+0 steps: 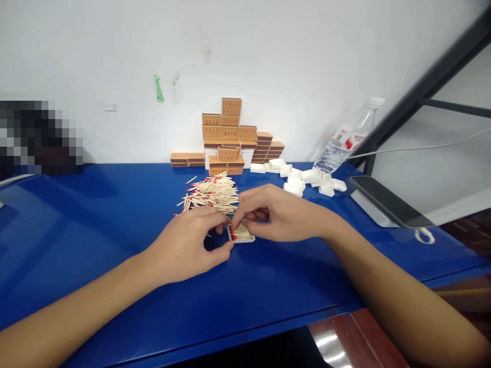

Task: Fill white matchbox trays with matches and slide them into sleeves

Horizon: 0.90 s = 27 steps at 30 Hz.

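Note:
A small white matchbox tray (242,236) with red-tipped matches in it lies on the blue table (95,220). My left hand (187,245) grips the tray's left end between thumb and fingers. My right hand (280,212) rests on the tray's right side, its fingertips pinching at the matches in it. Just behind both hands lies a loose pile of matches (210,194).
Stacked brown matchbox sleeves (230,135) stand against the white wall. Several empty white trays (303,179) lie to their right, beside a plastic water bottle (345,140). A phone (387,202) lies on a white block at the right edge, with a cable nearby.

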Each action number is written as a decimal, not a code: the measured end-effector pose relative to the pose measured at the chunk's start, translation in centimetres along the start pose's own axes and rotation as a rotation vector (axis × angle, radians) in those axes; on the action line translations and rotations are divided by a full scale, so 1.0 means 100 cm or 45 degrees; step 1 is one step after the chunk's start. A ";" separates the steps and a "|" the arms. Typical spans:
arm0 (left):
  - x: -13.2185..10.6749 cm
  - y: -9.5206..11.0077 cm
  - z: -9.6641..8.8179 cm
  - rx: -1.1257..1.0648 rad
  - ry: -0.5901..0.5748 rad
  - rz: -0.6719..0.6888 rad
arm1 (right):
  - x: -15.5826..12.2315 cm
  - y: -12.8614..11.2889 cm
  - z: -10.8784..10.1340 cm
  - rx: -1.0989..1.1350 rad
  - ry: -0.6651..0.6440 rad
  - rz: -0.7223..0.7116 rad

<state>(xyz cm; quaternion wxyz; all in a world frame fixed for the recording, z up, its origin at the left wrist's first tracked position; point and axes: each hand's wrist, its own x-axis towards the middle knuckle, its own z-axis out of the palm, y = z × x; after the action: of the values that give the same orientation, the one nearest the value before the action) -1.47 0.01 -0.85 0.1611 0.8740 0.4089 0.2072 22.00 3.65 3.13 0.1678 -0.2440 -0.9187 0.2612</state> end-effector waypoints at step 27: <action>-0.001 0.000 0.000 0.195 -0.044 0.025 | -0.001 0.011 -0.001 -0.142 -0.131 0.196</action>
<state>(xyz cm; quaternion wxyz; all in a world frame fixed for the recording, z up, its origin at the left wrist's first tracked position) -1.57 -0.08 -0.93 0.0988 0.8912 0.4121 0.1616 22.49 4.41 2.56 0.0861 -0.3090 -0.9178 0.2338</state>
